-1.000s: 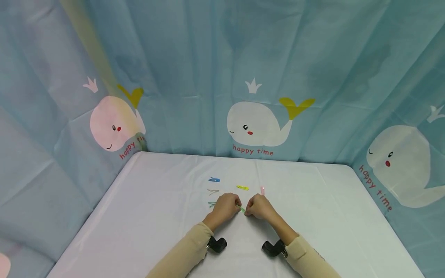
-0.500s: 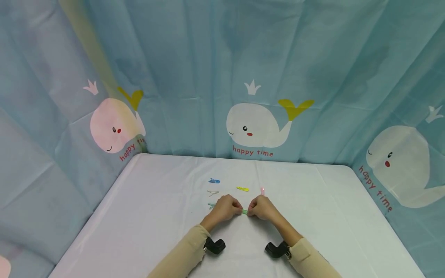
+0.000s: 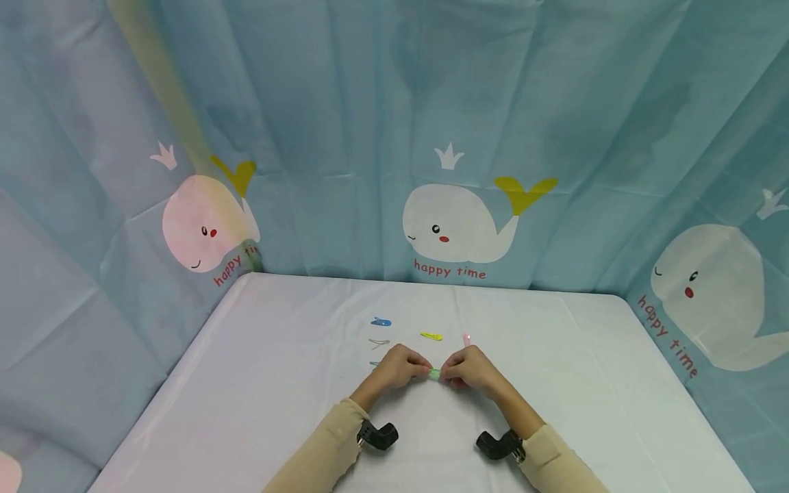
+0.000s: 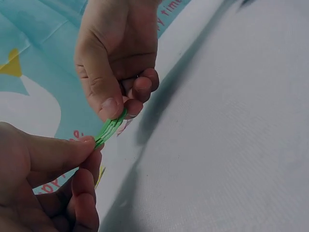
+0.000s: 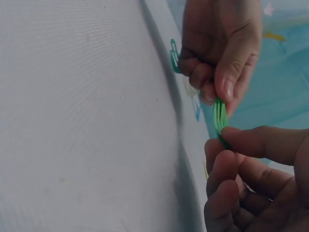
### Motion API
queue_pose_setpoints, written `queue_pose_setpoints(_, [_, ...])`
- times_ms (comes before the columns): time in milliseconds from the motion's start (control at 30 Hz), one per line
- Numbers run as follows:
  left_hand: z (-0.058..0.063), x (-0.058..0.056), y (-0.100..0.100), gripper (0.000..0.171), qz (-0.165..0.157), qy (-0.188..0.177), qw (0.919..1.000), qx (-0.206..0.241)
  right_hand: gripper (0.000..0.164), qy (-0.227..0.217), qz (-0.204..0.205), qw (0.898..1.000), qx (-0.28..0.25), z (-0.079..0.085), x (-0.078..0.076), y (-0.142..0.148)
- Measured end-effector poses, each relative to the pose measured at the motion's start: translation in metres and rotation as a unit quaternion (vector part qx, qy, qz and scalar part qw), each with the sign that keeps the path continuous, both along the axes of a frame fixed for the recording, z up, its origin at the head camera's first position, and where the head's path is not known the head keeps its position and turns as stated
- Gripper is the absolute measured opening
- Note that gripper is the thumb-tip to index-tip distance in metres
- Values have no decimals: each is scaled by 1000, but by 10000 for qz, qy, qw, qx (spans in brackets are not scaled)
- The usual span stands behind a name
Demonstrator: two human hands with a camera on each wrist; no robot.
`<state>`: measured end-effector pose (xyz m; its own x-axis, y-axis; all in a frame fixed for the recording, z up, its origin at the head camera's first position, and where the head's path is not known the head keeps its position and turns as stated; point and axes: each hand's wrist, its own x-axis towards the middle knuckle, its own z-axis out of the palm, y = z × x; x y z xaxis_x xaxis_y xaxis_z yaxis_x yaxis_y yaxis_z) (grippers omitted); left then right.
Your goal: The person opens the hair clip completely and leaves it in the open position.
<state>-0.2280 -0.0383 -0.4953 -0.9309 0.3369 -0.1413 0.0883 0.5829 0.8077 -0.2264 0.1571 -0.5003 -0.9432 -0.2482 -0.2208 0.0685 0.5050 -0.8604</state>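
Between my two hands, low over the white table, is a green snap hair clip (image 3: 434, 374). My left hand (image 3: 397, 368) pinches one end of it between thumb and fingertips. The other end is pinched by my right hand (image 3: 471, 368). In the left wrist view the green hair clip (image 4: 110, 129) shows its narrow slots, and both thumbs cover its ends. The right wrist view shows the clip's middle strips lying close together. Beyond the hands lie a yellow hair clip (image 3: 431, 336) and a pink hair clip (image 3: 466, 339), the pink one partly behind my right hand.
On the white table (image 3: 296, 411), left of the yellow clip, lie a blue hair clip (image 3: 381, 322), a beige hair clip (image 3: 379, 342) and a teal hair clip (image 5: 174, 56) partly hidden by my left hand. A blue curtain (image 3: 333, 171) with whales borders the table's back and sides.
The green clip has turned from slanted to nearly level between the hands. Both forearms have spread slightly outward, and the pinching fingers have shifted on the clip. The other clips stay put.
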Motion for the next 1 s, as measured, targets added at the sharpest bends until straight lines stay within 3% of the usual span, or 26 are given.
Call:
queue_pose_setpoints(133, [-2, 0, -2, 9, 125, -150, 9992, 349, 9, -51, -71, 9997, -223, 0, 1, 1])
queue_pose_setpoints(367, [-6, -2, -4, 13, 403, -743, 9913, 1009, 17, -45, -212, 9973, -702, 3, 1, 0])
queue_pose_setpoints(633, [-2, -3, -9, 20, 324, -1090, 9796, 1654, 25, -306, -254, 9890, -1423, 10, 0, 3])
queue_pose_setpoints(800, [0, -5, -11, 23, 386, -1339, 9666, 2152, 25, -576, -337, 9810, -1824, 12, -2, 4])
queue_pose_setpoints(1000, [-2, -4, -12, 27, 498, -1812, 9417, 2790, 24, -868, -452, 9657, -2404, 14, 0, 4])
